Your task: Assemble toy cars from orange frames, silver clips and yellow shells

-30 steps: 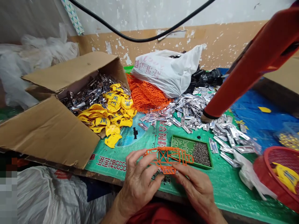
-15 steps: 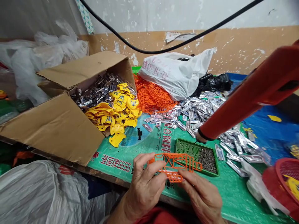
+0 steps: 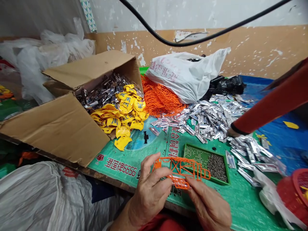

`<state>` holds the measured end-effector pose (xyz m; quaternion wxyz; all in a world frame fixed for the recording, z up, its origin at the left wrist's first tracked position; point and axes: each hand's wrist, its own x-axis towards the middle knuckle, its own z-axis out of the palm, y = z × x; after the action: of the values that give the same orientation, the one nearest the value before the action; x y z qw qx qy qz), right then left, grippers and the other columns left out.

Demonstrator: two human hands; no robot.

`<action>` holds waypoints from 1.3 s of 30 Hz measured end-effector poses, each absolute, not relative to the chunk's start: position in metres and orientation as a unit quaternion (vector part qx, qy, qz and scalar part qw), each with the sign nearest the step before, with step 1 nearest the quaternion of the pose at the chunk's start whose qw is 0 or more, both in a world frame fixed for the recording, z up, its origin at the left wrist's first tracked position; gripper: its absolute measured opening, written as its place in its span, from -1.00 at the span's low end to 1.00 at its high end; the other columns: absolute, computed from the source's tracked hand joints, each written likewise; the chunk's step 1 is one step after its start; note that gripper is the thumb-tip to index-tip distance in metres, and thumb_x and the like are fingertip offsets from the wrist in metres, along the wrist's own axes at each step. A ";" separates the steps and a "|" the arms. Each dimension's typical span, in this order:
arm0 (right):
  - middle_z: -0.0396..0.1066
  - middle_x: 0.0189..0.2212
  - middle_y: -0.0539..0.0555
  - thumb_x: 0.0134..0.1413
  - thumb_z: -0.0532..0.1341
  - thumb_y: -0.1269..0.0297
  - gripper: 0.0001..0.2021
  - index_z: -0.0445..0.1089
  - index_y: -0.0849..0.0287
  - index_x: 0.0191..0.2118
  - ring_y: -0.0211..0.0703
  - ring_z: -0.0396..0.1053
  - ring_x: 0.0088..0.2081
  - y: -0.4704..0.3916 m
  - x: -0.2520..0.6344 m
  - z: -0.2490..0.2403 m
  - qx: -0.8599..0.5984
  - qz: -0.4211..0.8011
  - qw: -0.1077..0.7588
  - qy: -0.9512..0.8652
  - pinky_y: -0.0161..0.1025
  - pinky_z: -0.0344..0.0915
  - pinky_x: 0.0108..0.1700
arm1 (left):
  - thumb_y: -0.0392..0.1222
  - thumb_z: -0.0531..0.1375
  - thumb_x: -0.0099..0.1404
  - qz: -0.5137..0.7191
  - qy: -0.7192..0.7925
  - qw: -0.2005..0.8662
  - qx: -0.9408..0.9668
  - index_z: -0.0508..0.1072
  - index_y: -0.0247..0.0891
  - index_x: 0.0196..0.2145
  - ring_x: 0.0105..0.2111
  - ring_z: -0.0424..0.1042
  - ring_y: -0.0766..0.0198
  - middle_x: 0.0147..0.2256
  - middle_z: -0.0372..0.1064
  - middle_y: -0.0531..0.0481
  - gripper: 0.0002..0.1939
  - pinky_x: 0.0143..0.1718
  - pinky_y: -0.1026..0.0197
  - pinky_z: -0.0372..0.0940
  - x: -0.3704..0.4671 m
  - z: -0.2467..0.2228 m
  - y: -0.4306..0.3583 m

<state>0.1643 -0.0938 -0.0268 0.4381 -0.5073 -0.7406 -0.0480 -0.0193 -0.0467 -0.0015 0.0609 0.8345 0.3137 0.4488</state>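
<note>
An orange plastic frame (image 3: 185, 166) is held over the front edge of the green table. My left hand (image 3: 154, 189) pinches its left end, thumb and fingers closed round it. With closed fingertips, my right hand (image 3: 208, 202) grips the lower right side of the same frame. A shiny silver piece lies along the frame's lower part, between the two hands. Just behind the frame sits a green tray (image 3: 204, 163) holding many small metal screws.
Behind are a cardboard box (image 3: 57, 128), yellow parts (image 3: 122, 128), orange frames (image 3: 161, 99), a white bag (image 3: 183, 77) and silver parts (image 3: 211, 115). Another person's red sleeve (image 3: 269, 99) reaches in from the right. A red basket (image 3: 286, 192) stands at the right.
The other person's sleeved arm has moved right and back, from the tray to the silver parts. The view has shifted slightly. Both my hands keep nearly the same hold on the orange frame.
</note>
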 end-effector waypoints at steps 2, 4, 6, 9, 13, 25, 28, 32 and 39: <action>0.58 -0.39 0.07 0.21 0.10 0.38 -0.73 0.39 0.15 0.00 -0.18 0.55 -0.43 -0.095 0.164 -0.027 -0.506 -0.052 0.433 -0.744 -0.37 0.45 -0.41 | -0.53 0.15 0.15 0.445 0.328 0.040 0.832 0.43 -0.21 -0.32 0.15 0.15 -0.02 -0.23 0.48 -0.01 -0.75 0.05 -0.19 0.23 -0.019 -0.002 -0.048; 0.58 -0.38 0.08 0.21 0.10 0.40 -0.70 0.37 0.16 0.04 -0.16 0.55 -0.41 -0.095 0.163 -0.028 -0.504 -0.054 0.429 -0.747 -0.35 0.45 -0.40 | -0.52 0.16 0.15 0.445 0.349 0.017 0.825 0.43 -0.17 -0.33 0.16 0.12 -0.04 -0.19 0.45 0.00 -0.75 0.05 -0.24 0.20 -0.019 -0.001 -0.050; 0.58 -0.37 0.08 0.20 0.10 0.42 -0.69 0.36 0.17 0.04 -0.16 0.55 -0.41 -0.095 0.162 -0.028 -0.503 -0.060 0.426 -0.750 -0.34 0.46 -0.38 | -0.50 0.19 0.15 0.448 0.371 0.005 0.814 0.45 -0.16 -0.35 0.11 0.14 -0.03 -0.19 0.42 0.00 -0.76 0.04 -0.23 0.19 -0.017 -0.001 -0.052; 0.58 -0.40 0.07 0.20 0.10 0.43 -0.72 0.39 0.17 0.00 -0.17 0.55 -0.44 -0.095 0.159 -0.028 -0.507 -0.075 0.426 -0.745 -0.34 0.46 -0.40 | -0.47 0.22 0.14 0.455 0.406 -0.010 0.793 0.48 -0.15 -0.39 -0.01 0.18 0.02 -0.20 0.35 -0.03 -0.79 -0.03 -0.11 0.21 -0.013 -0.003 -0.055; 0.58 -0.44 0.07 0.23 0.07 0.39 -0.78 0.45 0.19 -0.13 -0.19 0.54 -0.47 -0.092 0.155 -0.027 -0.520 -0.086 0.422 -0.738 -0.37 0.45 -0.44 | -0.43 0.23 0.16 0.449 0.436 -0.037 0.780 0.49 -0.15 -0.38 -0.21 0.20 0.15 -0.33 0.30 -0.03 -0.82 -0.15 0.04 0.22 -0.010 -0.007 -0.056; 0.58 -0.45 0.08 0.27 0.03 0.31 -0.74 0.47 0.21 -0.26 -0.23 0.55 -0.47 -0.087 0.152 -0.023 -0.542 -0.074 0.427 -0.720 -0.43 0.47 -0.41 | -0.50 0.13 0.24 0.452 0.351 0.051 0.819 0.41 -0.29 -0.29 -0.33 0.44 0.27 -0.33 0.48 -0.06 -0.83 -0.25 0.23 0.41 -0.010 -0.012 -0.051; 0.58 -0.45 0.06 0.27 0.04 0.29 -0.75 0.47 0.19 -0.24 -0.24 0.55 -0.47 -0.086 0.154 -0.024 -0.537 -0.061 0.434 -0.721 -0.44 0.47 -0.39 | -0.51 0.12 0.24 0.453 0.339 0.070 0.821 0.40 -0.32 -0.26 -0.31 0.49 0.28 -0.29 0.50 -0.11 -0.82 -0.23 0.26 0.43 -0.010 -0.013 -0.051; 0.59 -0.44 0.04 0.26 0.06 0.26 -0.76 0.48 0.18 -0.24 -0.26 0.55 -0.45 -0.086 0.158 -0.024 -0.538 -0.022 0.435 -0.722 -0.48 0.46 -0.39 | -0.51 0.09 0.26 0.456 0.335 0.099 0.819 0.37 -0.32 -0.23 -0.31 0.51 0.30 -0.33 0.50 -0.10 -0.81 -0.22 0.30 0.43 -0.010 -0.015 -0.052; 0.58 -0.43 0.04 0.23 0.10 0.26 -0.80 0.46 0.16 -0.24 -0.25 0.55 -0.43 -0.088 0.158 -0.023 -0.531 0.020 0.452 -0.717 -0.48 0.45 -0.37 | -0.39 0.10 0.29 0.460 0.403 0.107 0.784 0.30 -0.31 -0.06 -0.41 0.54 0.34 -0.36 0.54 -0.04 -0.74 -0.25 0.36 0.43 -0.009 -0.021 -0.060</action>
<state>0.1584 -0.0878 -0.0228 0.4519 -0.5305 -0.7169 0.0196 -0.0091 -0.0600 -0.0207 0.1072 0.7838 0.4034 0.4599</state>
